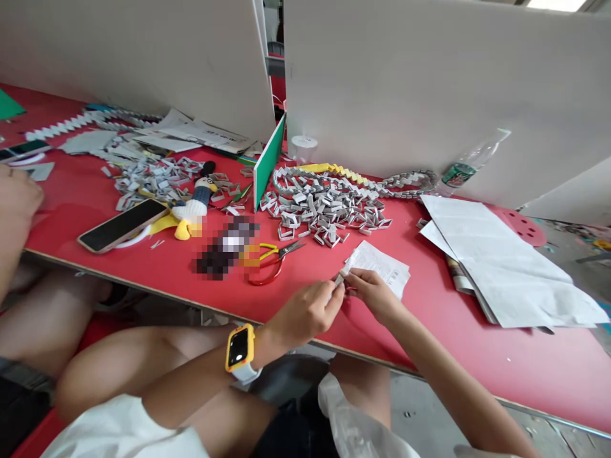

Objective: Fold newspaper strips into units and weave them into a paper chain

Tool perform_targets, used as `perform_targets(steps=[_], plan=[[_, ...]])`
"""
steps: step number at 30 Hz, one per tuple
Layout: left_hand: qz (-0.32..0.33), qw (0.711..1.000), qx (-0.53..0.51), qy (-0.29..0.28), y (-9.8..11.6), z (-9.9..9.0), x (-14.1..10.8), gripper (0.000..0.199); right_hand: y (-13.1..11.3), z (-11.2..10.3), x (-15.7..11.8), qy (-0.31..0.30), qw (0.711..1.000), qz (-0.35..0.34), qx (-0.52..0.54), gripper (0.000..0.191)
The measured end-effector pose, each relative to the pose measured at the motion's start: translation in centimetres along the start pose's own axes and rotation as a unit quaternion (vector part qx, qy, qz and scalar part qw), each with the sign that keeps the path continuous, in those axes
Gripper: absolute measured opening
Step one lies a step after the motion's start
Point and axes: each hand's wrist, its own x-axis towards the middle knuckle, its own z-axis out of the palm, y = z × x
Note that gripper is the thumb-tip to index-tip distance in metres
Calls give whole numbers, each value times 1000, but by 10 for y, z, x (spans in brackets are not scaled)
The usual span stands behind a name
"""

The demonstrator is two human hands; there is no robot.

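My left hand point(308, 310), with a yellow-framed watch point(240, 348) on its wrist, pinches one end of a small folded paper strip point(340, 276) above the red table. My right hand point(375, 292) has its fingers closed on the other side of that strip. Just behind my right hand lies a stack of small printed paper sheets point(382, 264). Scissors point(274, 261) with red and yellow handles rest to the left of my hands. Behind them is a pile of folded paper links point(329, 207).
Large white sheets point(506, 261) lie at the right, near a plastic bottle point(461, 173). A green divider point(270, 159) stands mid-table. Left are a phone point(123, 225), a plush toy point(195, 203), more links point(157, 175) and another person's hand point(19, 197).
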Motion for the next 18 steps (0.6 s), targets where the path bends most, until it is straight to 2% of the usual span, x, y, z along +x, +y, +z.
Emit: perform_targets(steps=[5, 9, 11, 14, 16, 18], plan=[[1, 998, -70, -4, -23, -15, 7, 21, 2, 1, 15, -58, 994, 5, 95, 25], [4, 986, -166, -13, -35, -11, 5, 18, 9, 5, 13, -89, 986, -14, 139, 20], [-34, 969, -244, -29, -36, -6, 1, 20, 11, 7, 11, -91, 987, -16, 130, 18], [-87, 936, -333, -72, -33, 1, -4, 21, 10, 8, 8, -60, 991, -26, 118, 15], [-113, 922, -355, -100, -30, 3, -5, 21, 10, 7, 7, -39, 993, -32, 109, 14], [-182, 911, -356, -100, -25, 4, -4, 17, 11, 6, 7, -14, 994, -41, 103, 13]])
